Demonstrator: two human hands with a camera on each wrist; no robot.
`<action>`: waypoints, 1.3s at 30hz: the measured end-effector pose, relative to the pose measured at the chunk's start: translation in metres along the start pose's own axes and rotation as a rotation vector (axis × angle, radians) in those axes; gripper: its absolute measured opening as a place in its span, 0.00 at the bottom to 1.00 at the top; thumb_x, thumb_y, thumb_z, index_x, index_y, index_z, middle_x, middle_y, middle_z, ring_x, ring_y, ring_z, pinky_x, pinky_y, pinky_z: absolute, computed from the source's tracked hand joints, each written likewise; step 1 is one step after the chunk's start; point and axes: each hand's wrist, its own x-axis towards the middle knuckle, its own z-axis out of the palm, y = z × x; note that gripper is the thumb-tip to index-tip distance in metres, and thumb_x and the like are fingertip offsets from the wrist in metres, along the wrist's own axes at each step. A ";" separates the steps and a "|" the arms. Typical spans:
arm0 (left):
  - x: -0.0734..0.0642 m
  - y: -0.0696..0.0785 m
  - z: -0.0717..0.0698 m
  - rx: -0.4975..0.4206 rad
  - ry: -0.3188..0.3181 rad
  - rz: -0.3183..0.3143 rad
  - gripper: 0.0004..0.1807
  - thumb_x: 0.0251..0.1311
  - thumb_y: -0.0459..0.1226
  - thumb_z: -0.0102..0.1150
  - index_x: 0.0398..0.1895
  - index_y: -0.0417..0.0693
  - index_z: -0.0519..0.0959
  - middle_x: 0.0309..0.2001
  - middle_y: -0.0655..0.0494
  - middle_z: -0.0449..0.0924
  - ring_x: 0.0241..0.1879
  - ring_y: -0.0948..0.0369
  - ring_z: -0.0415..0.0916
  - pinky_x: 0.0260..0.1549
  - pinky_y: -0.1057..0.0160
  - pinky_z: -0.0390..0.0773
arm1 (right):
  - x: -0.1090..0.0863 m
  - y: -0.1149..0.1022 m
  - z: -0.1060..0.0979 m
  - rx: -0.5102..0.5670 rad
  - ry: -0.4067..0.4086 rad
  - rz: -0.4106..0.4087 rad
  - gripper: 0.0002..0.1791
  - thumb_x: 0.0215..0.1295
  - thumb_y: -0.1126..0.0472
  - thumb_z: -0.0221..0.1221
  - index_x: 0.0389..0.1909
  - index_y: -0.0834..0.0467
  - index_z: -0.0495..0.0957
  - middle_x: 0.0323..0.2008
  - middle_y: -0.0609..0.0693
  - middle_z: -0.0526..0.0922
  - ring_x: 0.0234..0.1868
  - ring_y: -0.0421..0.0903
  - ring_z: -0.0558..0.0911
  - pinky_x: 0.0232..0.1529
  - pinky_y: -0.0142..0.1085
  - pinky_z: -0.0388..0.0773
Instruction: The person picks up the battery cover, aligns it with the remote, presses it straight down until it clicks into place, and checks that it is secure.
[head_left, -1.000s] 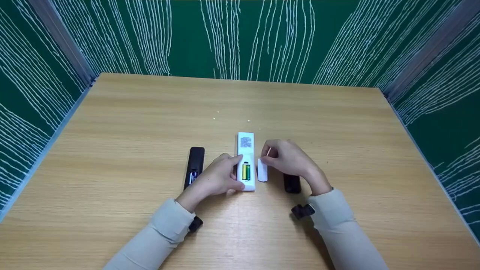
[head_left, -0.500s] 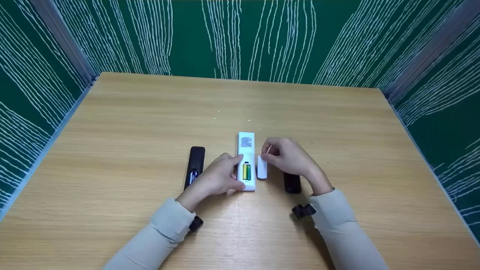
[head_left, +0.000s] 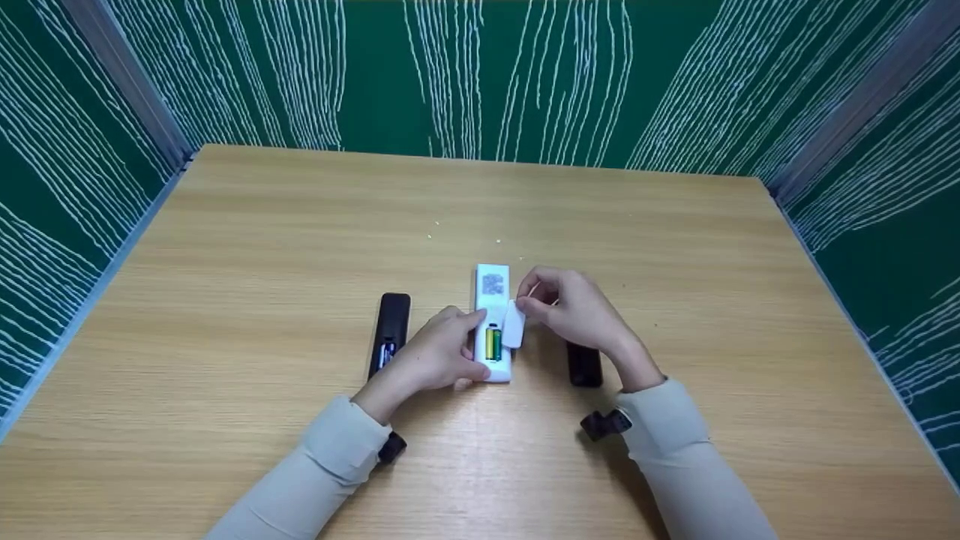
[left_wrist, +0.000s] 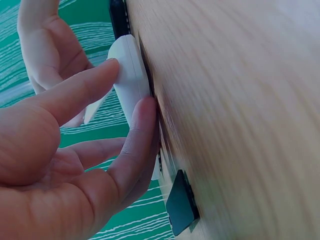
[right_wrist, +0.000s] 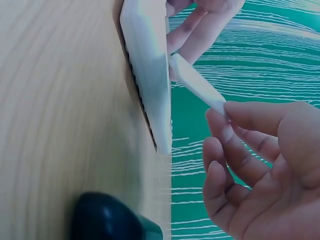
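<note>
The white remote (head_left: 493,312) lies lengthwise near the middle of the table (head_left: 480,202), its uncovered battery compartment facing up and containing 2 batteries (head_left: 493,344). The left hand (head_left: 439,351) grips the remote at its left side. The right hand (head_left: 579,311) pinches the white cover (head_left: 514,327) between thumb and fingertips, tilted above the remote's right edge. 2 further remotes, both black, flank it: 1 left (head_left: 392,319), showing a battery, and 1 right (head_left: 584,366), partly hidden.
</note>
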 end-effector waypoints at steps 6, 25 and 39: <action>0.001 -0.001 0.000 0.005 -0.002 -0.001 0.51 0.56 0.33 0.79 0.82 0.37 0.61 0.52 0.43 0.72 0.41 0.60 0.76 0.41 0.66 0.81 | 0.000 -0.004 0.004 0.066 0.000 -0.008 0.03 0.73 0.62 0.65 0.42 0.58 0.85 0.31 0.48 0.84 0.32 0.46 0.79 0.29 0.33 0.74; 0.000 0.001 -0.001 -0.005 -0.002 0.005 0.53 0.53 0.29 0.80 0.82 0.37 0.61 0.54 0.43 0.71 0.44 0.59 0.79 0.45 0.65 0.84 | 0.001 -0.005 0.016 0.096 -0.045 0.002 0.04 0.72 0.62 0.65 0.42 0.59 0.85 0.29 0.47 0.83 0.31 0.43 0.76 0.31 0.32 0.71; 0.001 0.000 0.000 -0.037 -0.010 -0.019 0.54 0.53 0.28 0.79 0.82 0.38 0.59 0.55 0.44 0.71 0.44 0.59 0.79 0.44 0.65 0.84 | 0.001 -0.004 0.019 0.070 -0.073 0.022 0.03 0.72 0.61 0.67 0.41 0.56 0.85 0.30 0.46 0.83 0.30 0.43 0.75 0.31 0.33 0.70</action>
